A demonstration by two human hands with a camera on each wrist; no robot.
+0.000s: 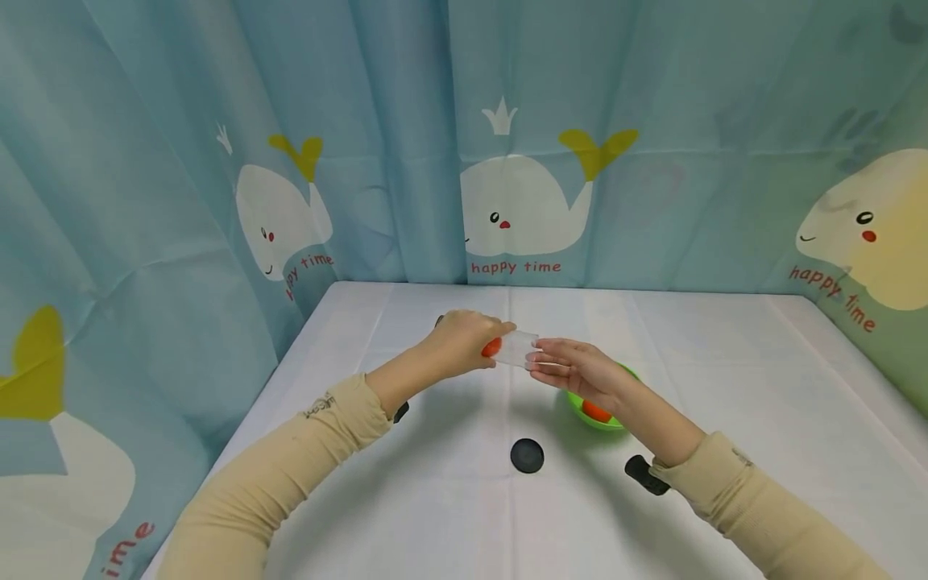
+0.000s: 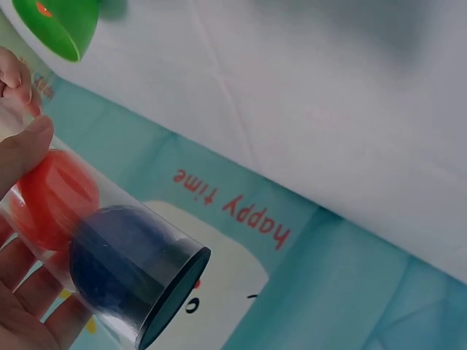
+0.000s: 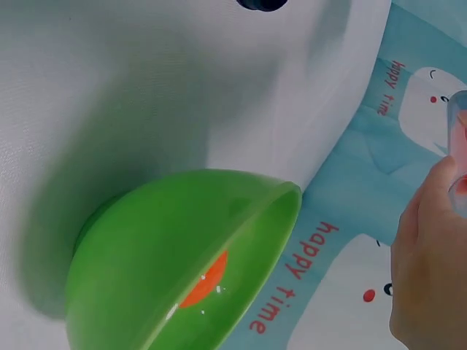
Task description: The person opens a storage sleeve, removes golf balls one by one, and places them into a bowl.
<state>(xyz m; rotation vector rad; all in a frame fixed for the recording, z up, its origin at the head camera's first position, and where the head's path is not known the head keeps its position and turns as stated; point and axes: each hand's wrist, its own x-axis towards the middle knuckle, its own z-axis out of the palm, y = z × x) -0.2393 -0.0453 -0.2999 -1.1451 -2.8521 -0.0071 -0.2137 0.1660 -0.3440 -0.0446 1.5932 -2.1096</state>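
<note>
My left hand [image 1: 464, 342] grips a clear cylindrical tube [image 1: 516, 348] above the table. Inside the tube, a red-orange ball [image 2: 55, 200] lies against a dark blue ball [image 2: 120, 255], beside the black end cap [image 2: 175, 299]. The tube is tilted, its uncapped end toward my right hand [image 1: 580, 366]. The fingers of that hand are fairly straight, tips at the tube's uncapped end; whether they touch it is unclear. Below my right hand stands a green bowl [image 3: 182, 211] with an orange ball [image 3: 206, 283] in it, partly hidden by the forearm in the head view.
A black round disc [image 1: 527, 456] lies flat on the white-covered table [image 1: 449, 515], nearer than the bowl. Small black pieces [image 1: 647, 475] show beside the wrists. Blue whale-print curtains [image 1: 406, 161] hang behind the table and along its sides.
</note>
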